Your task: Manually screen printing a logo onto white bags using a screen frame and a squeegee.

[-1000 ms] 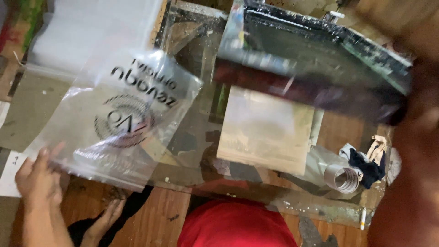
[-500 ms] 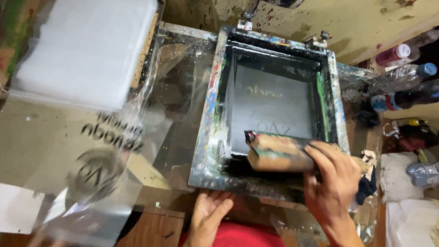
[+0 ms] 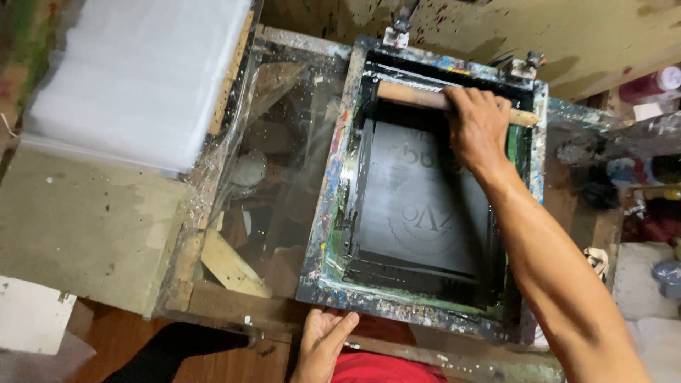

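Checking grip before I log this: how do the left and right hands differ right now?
The right hand wraps the wooden squeegee handle at the far end of the screen frame; the left hand lies open at the frame's near edge, holding nothing. Both are bare.

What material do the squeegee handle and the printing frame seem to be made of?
The pale round-edged squeegee handle, gripped by the right hand, looks like bare unvarnished wood: matte tan with faint grain. The rectangular ink-stained printing frame is probably wood too, but thick black, green and blue paint hides it. The left hand touches its near edge.
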